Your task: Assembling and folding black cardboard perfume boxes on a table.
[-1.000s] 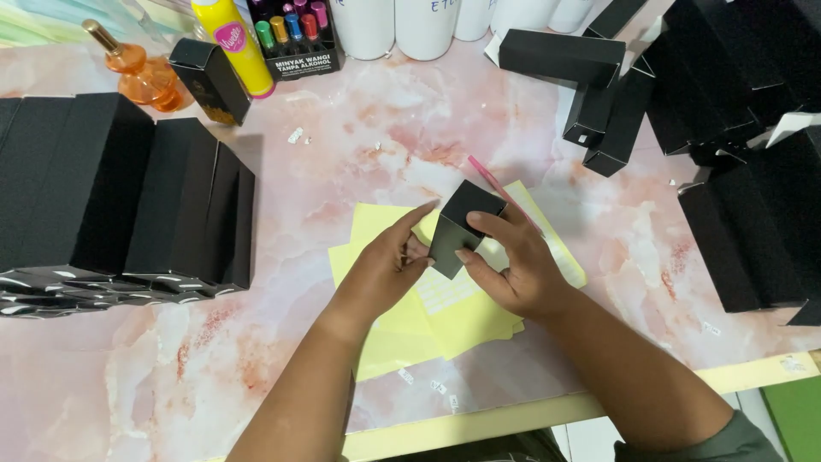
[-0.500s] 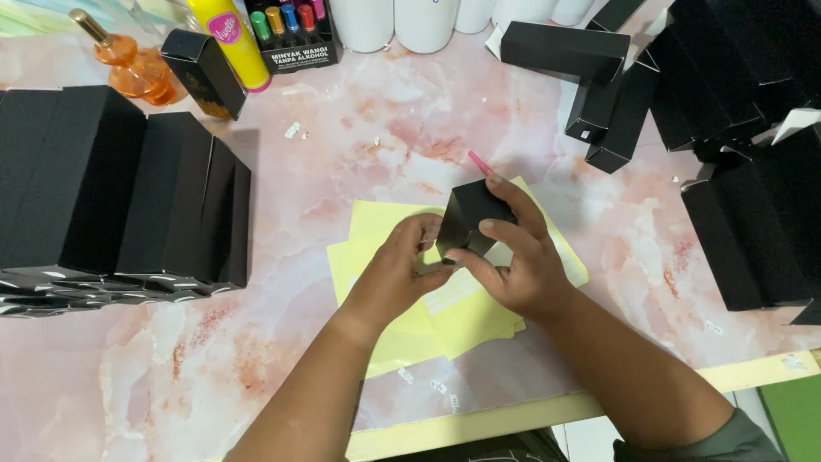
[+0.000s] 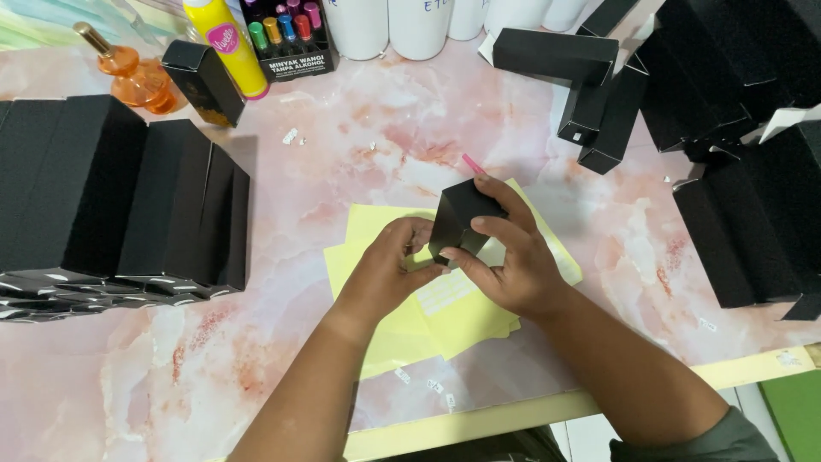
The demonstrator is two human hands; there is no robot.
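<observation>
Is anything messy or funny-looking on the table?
A little. Small white paper scraps lie scattered on the pink marble table, and the yellow sheets lie crooked. Both hands, left and right, hold a small black box.

A pink marble-patterned table point(image 3: 359, 145) with a pale yellow front edge; evenly lit from above.

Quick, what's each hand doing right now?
Left hand: fingers curled against the small black box.
Right hand: closed around the same box.
</observation>
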